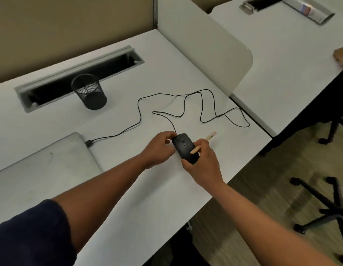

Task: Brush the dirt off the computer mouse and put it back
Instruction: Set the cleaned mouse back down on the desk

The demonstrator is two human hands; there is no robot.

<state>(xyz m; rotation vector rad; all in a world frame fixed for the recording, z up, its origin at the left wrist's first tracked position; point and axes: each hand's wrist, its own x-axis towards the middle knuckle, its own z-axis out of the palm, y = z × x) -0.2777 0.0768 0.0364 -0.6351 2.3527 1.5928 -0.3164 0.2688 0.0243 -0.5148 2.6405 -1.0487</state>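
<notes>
A black wired computer mouse (184,147) lies on the white desk (147,189), between both hands. My left hand (159,148) pinches its front end, where the cable leaves it. My right hand (202,162) curls round its right side and rear, and also holds a small wooden-handled brush (210,136). The brush lies across the fingers, its pale bristle tip pointing up and right, away from the mouse. The black cable (140,120) loops over the desk to a plug beside a grey closed laptop (42,166).
A black mesh pen cup (89,92) stands by an open cable tray (78,73) at the back. A white divider panel (214,54) separates the neighbouring desk, where another person's hand (340,56) rests. Chair bases (328,208) stand on the carpet to the right.
</notes>
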